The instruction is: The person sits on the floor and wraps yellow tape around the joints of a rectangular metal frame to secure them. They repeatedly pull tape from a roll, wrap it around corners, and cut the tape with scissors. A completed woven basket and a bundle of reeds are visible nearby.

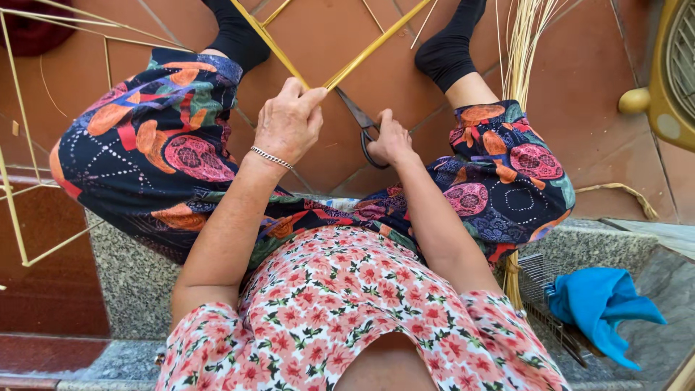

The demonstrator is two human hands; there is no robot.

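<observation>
Left hand: closed around two yellow bamboo strips where they cross, just above your knees.
Right hand: fingers clamped through the handles of the dark scissors, blades pointing up at the crossing.
Strips: they fan out in a V over the tiled floor.
Technique: keep your pinch tight beside the blades so the strips can't twist; cut square.
Nearby: bundle of straw stalks, blue cloth on a wire rack.

A single head-worn camera looks steeply down, close over the seated person's lap, toward the terracotta tiled floor.
</observation>
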